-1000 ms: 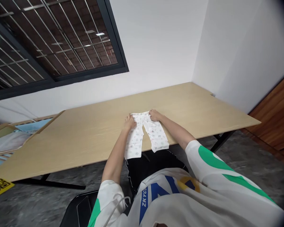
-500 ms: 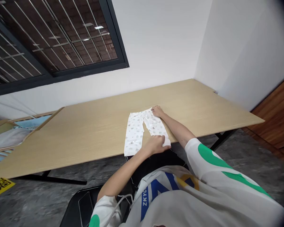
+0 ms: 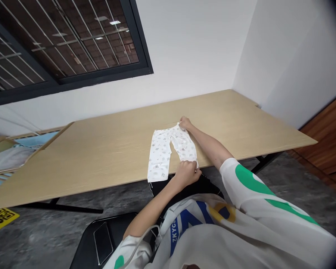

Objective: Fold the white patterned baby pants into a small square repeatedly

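Note:
White pants (image 3: 160, 155) with small printed figures lie spread on the wooden table, waistband toward the wall and leg ends at the table's near edge. At the waistband's right corner, my right hand (image 3: 185, 122) pinches the fabric, the corner slightly raised. My left hand (image 3: 187, 173) is closed at the bottom hem of the right-side leg, gathering the cloth there; its fingertips are partly hidden. The other leg lies flat, its hem slightly over the edge.
The wooden table (image 3: 109, 149) runs along a white wall under a barred window (image 3: 81, 41). An open-topped box (image 3: 14, 157) with bagged contents is at the left. Below is a black chair (image 3: 86, 239) with a flat phone-like object (image 3: 103, 243) on it.
My left hand has closed on the leg hem, where its thumb was stretched out before. My right hand has tightened on the waistband corner and lifted it slightly. The right-side leg looks narrower.

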Tool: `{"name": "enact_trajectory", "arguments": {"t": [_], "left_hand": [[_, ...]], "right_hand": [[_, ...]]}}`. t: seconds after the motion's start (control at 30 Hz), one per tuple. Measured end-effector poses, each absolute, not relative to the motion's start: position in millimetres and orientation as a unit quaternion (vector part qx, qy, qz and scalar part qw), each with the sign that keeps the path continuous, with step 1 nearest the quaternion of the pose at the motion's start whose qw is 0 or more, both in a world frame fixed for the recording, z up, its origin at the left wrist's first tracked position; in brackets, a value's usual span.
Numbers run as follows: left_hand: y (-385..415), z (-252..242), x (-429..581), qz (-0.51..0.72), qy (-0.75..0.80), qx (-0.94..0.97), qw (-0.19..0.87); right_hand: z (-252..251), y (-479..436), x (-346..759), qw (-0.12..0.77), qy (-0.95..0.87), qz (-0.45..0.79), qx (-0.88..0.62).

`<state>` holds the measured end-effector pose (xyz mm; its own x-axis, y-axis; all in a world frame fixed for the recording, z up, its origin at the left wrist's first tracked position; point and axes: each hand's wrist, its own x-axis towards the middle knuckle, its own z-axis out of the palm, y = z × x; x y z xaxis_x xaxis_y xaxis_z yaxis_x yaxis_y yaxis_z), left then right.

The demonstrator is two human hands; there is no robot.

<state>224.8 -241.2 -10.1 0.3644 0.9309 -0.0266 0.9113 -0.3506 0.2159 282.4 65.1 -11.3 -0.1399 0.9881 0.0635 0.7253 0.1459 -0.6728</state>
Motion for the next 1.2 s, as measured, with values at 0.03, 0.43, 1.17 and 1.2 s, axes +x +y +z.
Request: {"name": "enact_trajectory", "arguments": {"t": [0.03, 0.43, 1.17, 1.2], "left_hand": [[-245, -8, 220, 0.059, 0.571, 0.813, 0.100], [-305, 15, 128, 0.172, 0.720, 0.652, 0.163], [-345, -58, 98, 0.184, 0.668, 0.696, -0.185], [-344, -67, 101, 0.181, 0.663, 0.700, -0.191]], "right_hand": [[-5, 64, 278, 0.260, -0.708, 0.257, -0.604], [36, 49, 178, 0.265, -0.727, 0.267, -0.575], [-11, -110, 140, 0.236, -0.908, 0.300, -0.171], [-15, -126, 149, 0.214, -0.922, 0.300, -0.118]]}}
